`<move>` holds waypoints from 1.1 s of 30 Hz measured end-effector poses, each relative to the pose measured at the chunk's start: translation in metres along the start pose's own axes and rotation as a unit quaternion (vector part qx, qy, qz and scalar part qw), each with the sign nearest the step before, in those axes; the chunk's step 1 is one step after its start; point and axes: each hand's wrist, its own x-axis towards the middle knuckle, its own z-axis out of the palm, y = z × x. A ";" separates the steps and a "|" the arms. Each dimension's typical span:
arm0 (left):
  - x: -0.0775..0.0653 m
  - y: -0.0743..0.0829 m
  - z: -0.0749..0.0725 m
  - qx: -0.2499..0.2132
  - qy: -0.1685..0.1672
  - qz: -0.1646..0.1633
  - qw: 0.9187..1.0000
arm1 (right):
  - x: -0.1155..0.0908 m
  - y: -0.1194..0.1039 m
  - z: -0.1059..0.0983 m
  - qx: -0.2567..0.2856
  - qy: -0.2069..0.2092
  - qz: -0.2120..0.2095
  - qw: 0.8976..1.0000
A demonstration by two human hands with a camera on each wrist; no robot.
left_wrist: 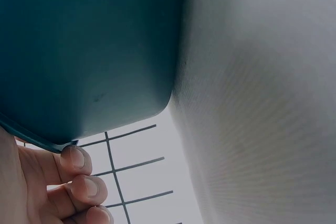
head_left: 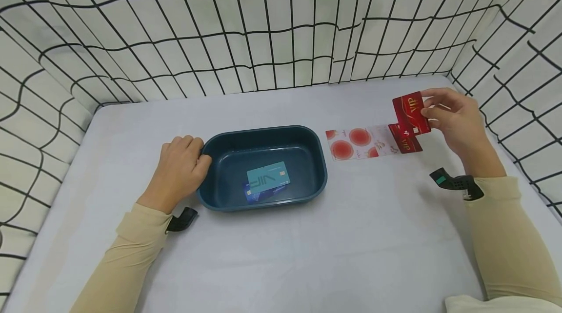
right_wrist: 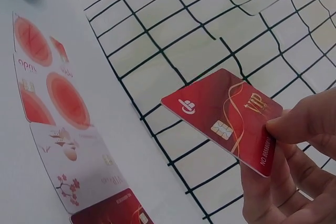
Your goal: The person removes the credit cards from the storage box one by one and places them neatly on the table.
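Between thumb and fingers my right hand [head_left: 456,118] pinches a red VIP card [right_wrist: 226,121], raised over the right end of a row of cards. A second red VIP card [head_left: 408,143] lies at that end, partly overlapped by the held one in the head view. Left of it lie pale cards with red circles [head_left: 351,143] and a white card with a blossom print [right_wrist: 73,166]. My left hand [head_left: 182,169] grips the left rim of a dark teal tray [head_left: 263,132], fingers curled over its edge. Inside lie a light teal VIP card [head_left: 269,176] and, partly beneath it, a blue card [head_left: 252,197].
A white cloth [head_left: 307,254] covers the table. Black wire grid panels [head_left: 272,30] stand along the back and both sides, the right one close behind my right hand. Dark straps with devices [head_left: 456,184] sit on both wrists.
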 end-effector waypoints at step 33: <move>0.001 0.000 0.001 -0.007 -0.001 -0.002 1.000 | 0.013 0.046 -0.029 -0.147 0.022 0.100 0.984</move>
